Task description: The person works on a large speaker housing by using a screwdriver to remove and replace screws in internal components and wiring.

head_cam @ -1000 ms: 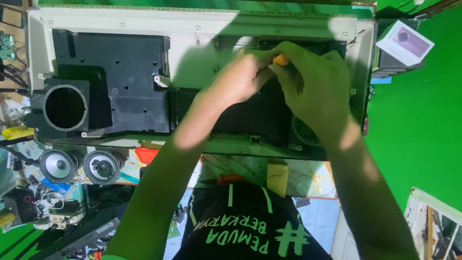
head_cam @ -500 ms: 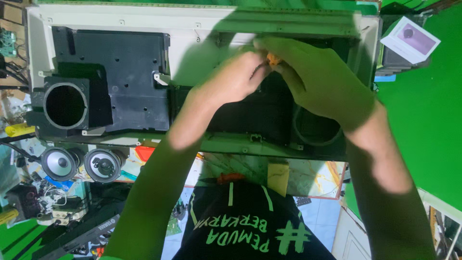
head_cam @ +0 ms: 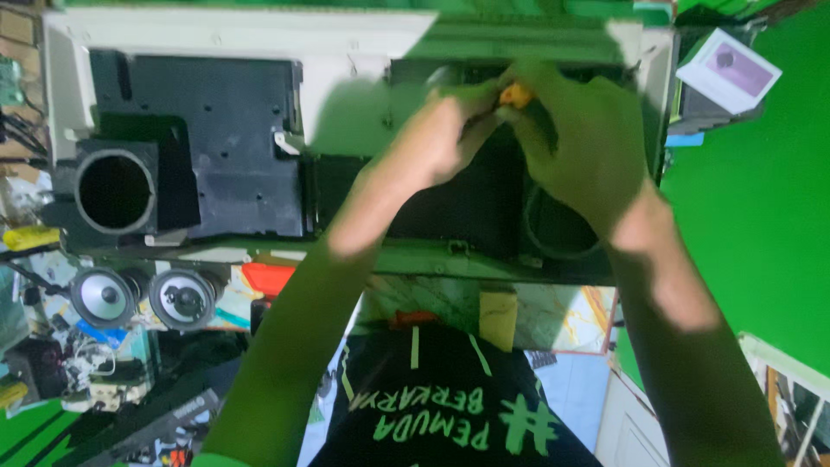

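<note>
1. Green cloth covers the far right of the workspace, and the bench is buried under a big pale-framed cabinet shell (head_cam: pixel 216 39) with black inner panels and a round port (head_cam: pixel 115 190) on its left side.
2. Both hands meet at the far right-centre of that shell. Left hand (head_cam: pixel 441 143) is curled narrow, fingertips pinching toward a small orange tool handle (head_cam: pixel 516 93); right hand (head_cam: pixel 579 147) wraps over it from the right, grip closed round the handle as far as I can see.
3. Only a sliver of orange shows between the fingers, so I can't tell what the tip sits on.
4. My guess: the handle is light, stiff and a bit slick, best held round its thick part. The shell looks bulky and rigid, plastic edges probably crackable, so grab it by the frame.
5. Near left, two loose speaker drivers (head_cam: pixel 143 298) sit among clutter. A white box (head_cam: pixel 726 69) sits far right.
</note>
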